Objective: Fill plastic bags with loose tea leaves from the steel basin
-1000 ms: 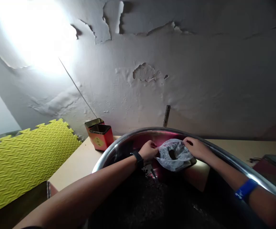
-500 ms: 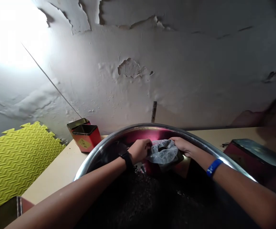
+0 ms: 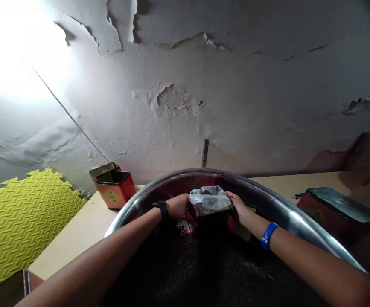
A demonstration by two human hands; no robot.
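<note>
Between my two hands is a red tin (image 3: 208, 215) with a clear plastic bag (image 3: 211, 198) lining it, the bag's edge folded out over the rim. My left hand (image 3: 177, 206) grips the tin's left side, fingers closed against it. On the other side my right hand (image 3: 237, 207) is closed round the tin's right side. Both hands are inside a large round metal basin (image 3: 141, 194), above a dark heap of loose, leaf-like bits (image 3: 187, 268). A pale flat piece (image 3: 245, 230) shows below my right hand.
Two open red tins (image 3: 116, 192) stand on the wooden table (image 3: 72, 236) left of the basin. Dark red closed tins (image 3: 328, 209) are at the right. A yellow foam mat (image 3: 27, 226) lies far left. Behind rises a peeling wall (image 3: 252, 106).
The bag's mouth has been spread and folded over the tin's rim. Both hands have moved from the bag's edges to the tin's sides, and the tin now sits more level.
</note>
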